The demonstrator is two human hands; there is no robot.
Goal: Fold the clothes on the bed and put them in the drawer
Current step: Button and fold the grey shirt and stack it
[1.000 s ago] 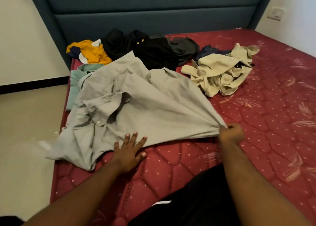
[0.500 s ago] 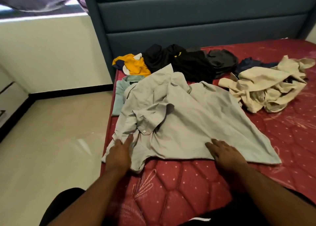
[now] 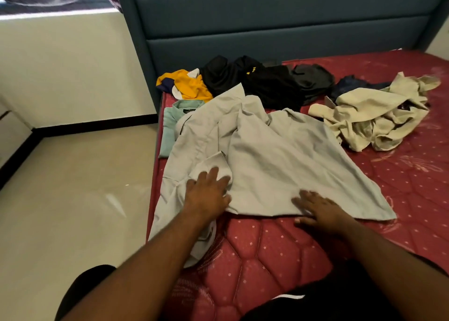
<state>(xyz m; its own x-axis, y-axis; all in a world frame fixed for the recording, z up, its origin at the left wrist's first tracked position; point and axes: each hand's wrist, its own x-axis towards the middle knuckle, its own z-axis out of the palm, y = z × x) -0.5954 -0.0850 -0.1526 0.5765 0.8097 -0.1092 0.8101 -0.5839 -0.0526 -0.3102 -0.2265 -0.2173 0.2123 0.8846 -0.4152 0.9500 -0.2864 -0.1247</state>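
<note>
— Left hand (image 3: 206, 194) first: where is it?
— Flat on the grey shirt (image 3: 272, 165), fingers straight and spread over the turned sleeve cuff near the mattress's (image 3: 267, 252) left edge. It grips nothing.
— And the right hand (image 3: 320, 211)?
— Palm down, fingers straight, on the shirt's near hem, with the heel of the hand on the red mattress. It also grips nothing.
— How does the shirt lie?
— Spread but creased. Its left part hangs over the bed's edge, and the left forearm covers some of it.
— What is hard to make out?
— A pale green shirt (image 3: 170, 126) is mostly hidden beneath the grey one. Behind lie a yellow garment (image 3: 187, 85), a black heap (image 3: 262, 82) whose pieces I cannot separate, and crumpled beige clothes (image 3: 374, 116) half covering something dark blue (image 3: 349, 85). No drawer can be told for sure.
</note>
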